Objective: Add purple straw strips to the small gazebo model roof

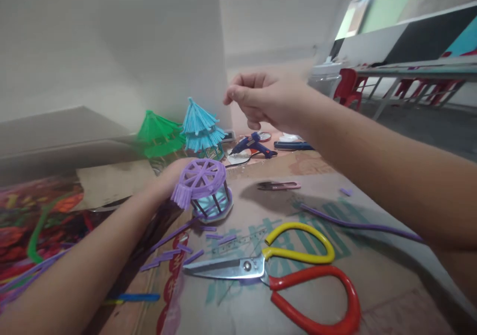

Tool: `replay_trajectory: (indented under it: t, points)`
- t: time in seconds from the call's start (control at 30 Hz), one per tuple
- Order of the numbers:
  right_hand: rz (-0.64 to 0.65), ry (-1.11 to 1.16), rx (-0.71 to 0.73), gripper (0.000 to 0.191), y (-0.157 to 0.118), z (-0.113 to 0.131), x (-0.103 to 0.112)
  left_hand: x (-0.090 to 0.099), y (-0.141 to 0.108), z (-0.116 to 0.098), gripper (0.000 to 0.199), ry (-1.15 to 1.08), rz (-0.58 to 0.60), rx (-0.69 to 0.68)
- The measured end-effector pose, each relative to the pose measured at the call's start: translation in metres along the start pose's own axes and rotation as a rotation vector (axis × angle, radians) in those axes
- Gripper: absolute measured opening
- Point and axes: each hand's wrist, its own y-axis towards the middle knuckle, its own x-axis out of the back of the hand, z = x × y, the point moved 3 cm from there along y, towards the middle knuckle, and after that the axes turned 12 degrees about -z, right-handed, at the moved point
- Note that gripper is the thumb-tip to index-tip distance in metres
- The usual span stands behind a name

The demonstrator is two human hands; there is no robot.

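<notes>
My left hand (173,176) is behind and beside a small purple pavilion-like frame (203,178), with most of its fingers hidden by it. The frame has a spoked round top, dark posts, a pale blue base and a fringe of short purple strips at its left edge. Raised above the table, my right hand (257,99) has its fingers curled with thumb and forefinger close together; anything between them is too small to tell. Scissors (246,267) with yellow and red handles lie in front of the frame, among short purple pieces (167,256).
Behind the frame stand a blue tiered-roof model (201,126), a green one (158,133) and a blue glue gun (253,145). Small snips (279,186) and a long purple stem (357,224) lie to the right. Colourful materials (22,225) fill the left side.
</notes>
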Motion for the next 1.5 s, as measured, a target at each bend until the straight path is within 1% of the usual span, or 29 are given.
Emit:
replay_trajectory:
  t: [0.07, 0.1, 0.17, 0.23, 0.27, 0.3, 0.37, 0.43, 0.5, 0.57, 0.6, 0.67, 0.7, 0.77, 0.87, 0.97, 1.13, 1.23, 1.33, 1.4, 1.5]
  points:
    - [-0.045, 0.061, -0.099, 0.021, -0.018, -0.002, -0.005, 0.015, 0.001, -0.005, 0.036, -0.013, 0.147, -0.039]
    - [-0.050, 0.096, -0.162, 0.020, -0.030, -0.005, -0.007, 0.025, 0.000, -0.007, 0.036, 0.028, 0.143, -0.042]
    - [-0.020, 0.199, -0.285, 0.017, -0.055, -0.010, -0.014, 0.046, -0.006, -0.014, 0.037, 0.165, 0.085, -0.072]
    - [0.020, 0.299, -0.408, 0.014, -0.078, -0.013, -0.020, 0.068, -0.018, -0.028, 0.039, 0.324, -0.025, -0.120]
    - [0.023, 0.339, -0.449, 0.016, -0.086, -0.012, -0.022, 0.079, -0.025, -0.037, 0.039, 0.375, -0.086, -0.149]
    - [0.022, 0.372, -0.484, 0.019, -0.092, -0.010, -0.025, 0.088, -0.034, -0.048, 0.040, 0.388, -0.140, -0.181]
    - [0.007, 0.426, -0.523, 0.026, -0.100, -0.002, -0.029, 0.103, -0.053, -0.073, 0.038, 0.316, -0.217, -0.241]
    - [-0.002, 0.485, -0.528, 0.031, -0.104, 0.009, -0.034, 0.110, -0.074, -0.098, 0.034, 0.207, -0.249, -0.338]
    - [-0.014, 0.551, -0.508, 0.033, -0.106, 0.017, -0.039, 0.110, -0.094, -0.117, 0.031, 0.138, -0.315, -0.426]
    - [-0.035, 0.589, -0.503, 0.036, -0.110, 0.019, -0.043, 0.101, -0.111, -0.128, 0.030, 0.101, -0.373, -0.542]
    - [-0.042, 0.595, -0.512, 0.037, -0.112, 0.018, -0.045, 0.095, -0.118, -0.130, 0.029, 0.091, -0.405, -0.595]
    - [-0.043, 0.589, -0.535, 0.038, -0.117, 0.013, -0.049, 0.080, -0.128, -0.131, 0.033, 0.141, -0.447, -0.714]
    - [-0.032, 0.583, -0.540, 0.038, -0.120, 0.010, -0.052, 0.074, -0.130, -0.130, 0.033, 0.162, -0.458, -0.745]
    - [0.000, 0.577, -0.535, 0.038, -0.126, 0.005, -0.056, 0.063, -0.133, -0.128, 0.030, 0.204, -0.445, -0.780]
    - [0.047, 0.577, -0.525, 0.043, -0.134, 0.001, -0.061, 0.055, -0.132, -0.124, 0.017, 0.234, -0.394, -0.769]
    - [0.067, 0.601, -0.520, 0.046, -0.140, 0.002, -0.064, 0.056, -0.133, -0.123, 0.016, 0.243, -0.384, -0.785]
    - [0.094, 0.628, -0.486, 0.048, -0.141, 0.005, -0.064, 0.063, -0.136, -0.123, 0.014, 0.236, -0.436, -0.869]
    - [0.073, 0.587, -0.493, 0.040, -0.138, 0.005, -0.060, 0.070, -0.133, -0.123, 0.015, 0.271, -0.445, -0.845]
    - [0.002, 0.536, -0.483, 0.033, -0.133, 0.006, -0.054, 0.080, -0.128, -0.121, 0.016, 0.281, -0.459, -0.754]
    - [-0.045, 0.501, -0.455, 0.032, -0.131, 0.007, -0.051, 0.084, -0.124, -0.119, 0.017, 0.238, -0.434, -0.673]
    - [-0.082, 0.440, -0.395, 0.032, -0.131, 0.007, -0.048, 0.086, -0.121, -0.116, 0.017, 0.145, -0.354, -0.562]
